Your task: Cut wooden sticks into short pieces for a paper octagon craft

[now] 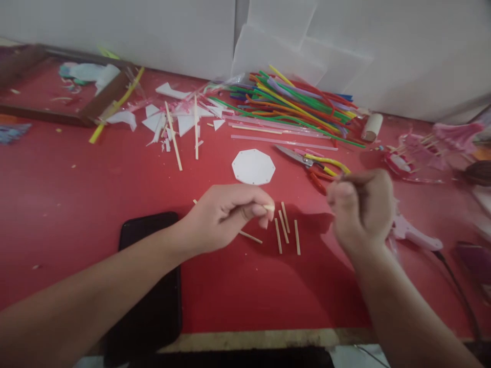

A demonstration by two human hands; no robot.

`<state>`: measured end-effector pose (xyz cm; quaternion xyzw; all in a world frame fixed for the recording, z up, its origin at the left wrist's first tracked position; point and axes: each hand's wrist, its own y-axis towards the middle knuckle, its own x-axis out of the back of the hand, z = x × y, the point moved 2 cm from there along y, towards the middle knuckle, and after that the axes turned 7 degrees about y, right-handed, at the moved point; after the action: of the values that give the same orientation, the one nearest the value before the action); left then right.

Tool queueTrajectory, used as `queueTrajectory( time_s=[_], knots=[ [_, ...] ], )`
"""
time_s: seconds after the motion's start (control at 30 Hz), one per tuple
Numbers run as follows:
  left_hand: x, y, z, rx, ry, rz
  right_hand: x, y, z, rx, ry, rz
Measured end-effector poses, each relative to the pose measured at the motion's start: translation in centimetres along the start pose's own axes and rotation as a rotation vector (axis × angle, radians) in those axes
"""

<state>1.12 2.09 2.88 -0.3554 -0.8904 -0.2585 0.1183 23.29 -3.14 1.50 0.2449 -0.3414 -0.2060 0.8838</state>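
Note:
My left hand pinches a short wooden stick, its pale end showing between thumb and finger. To the right, my right hand is raised and closed; whatever is in its fingers, if anything, is too blurred to make out. Several cut wooden sticks lie on the red table between the hands, and another stick rests under my left hand. Just beyond sits a white octagonal piece with small holes near its edge. Scissors with yellow and red handles lie behind my right hand.
A dark phone lies under my left forearm. Farther back are colourful pipe cleaners, white scraps and long sticks. A glue gun with a cord is at right, near a pink craft piece. A brown frame stands left.

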Motion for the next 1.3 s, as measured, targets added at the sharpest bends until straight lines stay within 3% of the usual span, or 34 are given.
queueTrajectory(
  time_s=[0.03,0.17,0.27,1.3],
  knots=[
    [0.1,0.1,0.2,0.038,0.006,-0.028,-0.2,-0.2,0.5,0.027,-0.001,0.016],
    [0.1,0.1,0.9,0.070,0.006,-0.065,-1.8,-0.9,3.8,0.295,0.039,0.282],
    [-0.1,-0.1,1.2,0.048,0.005,-0.034,-2.5,-0.9,4.9,0.348,0.074,0.346],
    [-0.2,-0.1,1.0,-0.002,0.057,-0.014,-2.3,-0.9,4.8,0.307,0.056,0.369]
  ],
)
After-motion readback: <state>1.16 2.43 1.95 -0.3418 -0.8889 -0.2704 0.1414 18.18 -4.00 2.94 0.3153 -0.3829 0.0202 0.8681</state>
